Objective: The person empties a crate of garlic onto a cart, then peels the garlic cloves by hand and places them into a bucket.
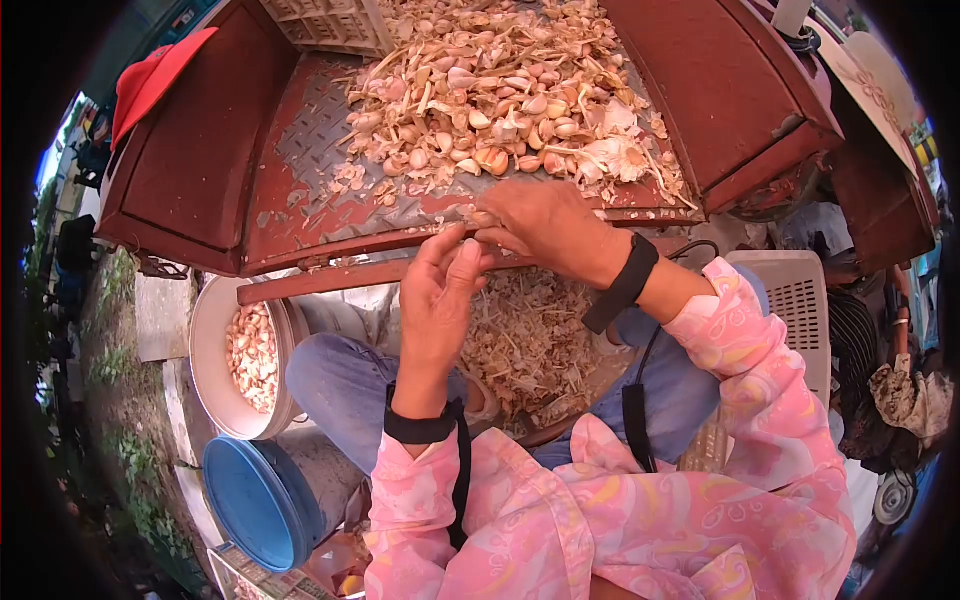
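Note:
A pile of garlic cloves, mixed with dry skins and stalks, covers the metal bed in front of me. At the bed's near edge my two hands meet. My right hand is closed in a pinch on a small pale garlic clove, partly hidden by the fingers. Just left of and below it, my left hand has its thumb and fingers curled together; what lies between them, if anything, is hidden. Black straps circle both wrists.
A white bucket of peeled-looking cloves stands at left, above a blue-lidded bucket. Skins and stalks fill a container between my knees. Red side panels flank the bed. A plastic crate stands at its back; another basket is at right.

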Tool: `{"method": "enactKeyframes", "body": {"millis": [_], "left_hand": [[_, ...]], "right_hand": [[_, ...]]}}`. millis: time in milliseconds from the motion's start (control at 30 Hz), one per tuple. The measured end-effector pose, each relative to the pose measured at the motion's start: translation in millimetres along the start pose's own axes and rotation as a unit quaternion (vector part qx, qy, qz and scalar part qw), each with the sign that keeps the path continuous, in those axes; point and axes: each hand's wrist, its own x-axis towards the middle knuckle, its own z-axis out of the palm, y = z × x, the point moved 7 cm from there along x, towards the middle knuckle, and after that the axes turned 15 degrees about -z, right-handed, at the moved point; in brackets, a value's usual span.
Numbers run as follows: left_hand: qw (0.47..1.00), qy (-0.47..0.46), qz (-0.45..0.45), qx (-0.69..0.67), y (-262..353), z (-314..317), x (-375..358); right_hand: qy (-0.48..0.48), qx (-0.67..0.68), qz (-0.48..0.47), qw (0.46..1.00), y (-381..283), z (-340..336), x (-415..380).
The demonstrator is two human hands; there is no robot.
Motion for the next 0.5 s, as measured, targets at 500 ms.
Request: {"method": "enactKeyframes", "body": {"millis": [500], "left_hand": [[0.974,-0.093,0.007,-0.207,-26,7,21]], "right_hand": [[0.022,0.255,0.107,0.961,6,-2,-22]]}}
